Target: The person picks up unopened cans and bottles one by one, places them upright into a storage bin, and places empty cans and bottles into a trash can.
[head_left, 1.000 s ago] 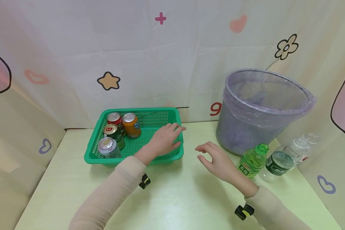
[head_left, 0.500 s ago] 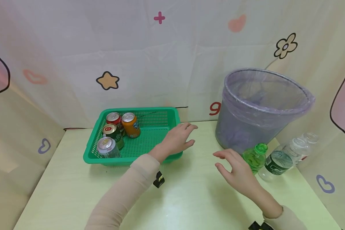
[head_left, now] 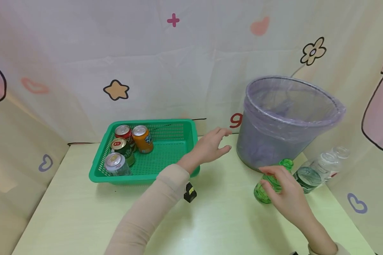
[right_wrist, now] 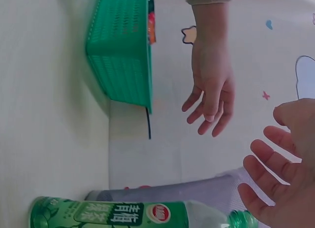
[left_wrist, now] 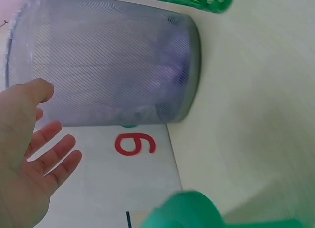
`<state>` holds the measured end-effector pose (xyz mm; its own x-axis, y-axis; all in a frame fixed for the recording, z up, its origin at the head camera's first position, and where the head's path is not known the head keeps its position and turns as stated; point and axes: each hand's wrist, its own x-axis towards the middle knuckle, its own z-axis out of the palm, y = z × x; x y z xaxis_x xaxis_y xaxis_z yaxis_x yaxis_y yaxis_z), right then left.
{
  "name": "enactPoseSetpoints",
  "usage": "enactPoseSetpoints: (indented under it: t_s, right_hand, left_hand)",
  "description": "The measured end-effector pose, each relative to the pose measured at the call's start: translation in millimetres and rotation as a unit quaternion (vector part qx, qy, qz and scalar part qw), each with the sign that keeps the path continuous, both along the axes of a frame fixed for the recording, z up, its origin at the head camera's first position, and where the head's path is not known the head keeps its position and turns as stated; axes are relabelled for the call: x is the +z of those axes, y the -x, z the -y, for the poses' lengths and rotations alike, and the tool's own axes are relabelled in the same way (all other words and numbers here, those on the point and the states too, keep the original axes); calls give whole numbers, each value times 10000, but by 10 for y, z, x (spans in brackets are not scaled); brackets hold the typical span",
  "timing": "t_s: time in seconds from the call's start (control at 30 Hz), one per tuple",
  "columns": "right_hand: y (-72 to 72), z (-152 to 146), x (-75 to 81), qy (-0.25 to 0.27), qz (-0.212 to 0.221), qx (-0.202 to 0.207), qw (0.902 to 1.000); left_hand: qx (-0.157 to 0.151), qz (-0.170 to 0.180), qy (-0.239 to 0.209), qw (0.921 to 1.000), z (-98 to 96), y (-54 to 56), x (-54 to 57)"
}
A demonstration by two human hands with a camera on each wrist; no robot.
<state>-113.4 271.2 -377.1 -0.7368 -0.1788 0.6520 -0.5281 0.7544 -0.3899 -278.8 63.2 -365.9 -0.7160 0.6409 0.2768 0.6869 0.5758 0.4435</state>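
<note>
Loosely bent and holding nothing, the right hand hangs near the green bottle, which stands upright on the table. This looks like the reach; a grasp would call for thumb and fingers either side of the bottle. Farther off, the left hand, relaxed and also empty, hovers between the green basket and the lined bin.

Pale cloth walls with printed hearts around a light yellowish-green tabletop

A pale table bears a basket (green), bin and bottles.
</note>
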Motion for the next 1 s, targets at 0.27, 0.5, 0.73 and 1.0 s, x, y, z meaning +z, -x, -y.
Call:
enactPoseSetpoints:
  t_s: [0.27,0.5,0.73,1.0]
  right_hand:
    - [-101,-194,52,565,-59,-577,9967]
    - [-109,-326,41,879,-206,-707,9934]
    - [-87,-387,0,1014,-264,-816,9911]
    - [-71,-474,-73,1145,-55,-1057,9878]
  left_hand:
    - [27,660,-872,9940,-183,84,142]
    - [194,1251,-1389,9822,-266,160,255]
    - [581,1848,-2152,9572,-345,214,340]
    - [894,2251,-2590,9350,-463,268,490]
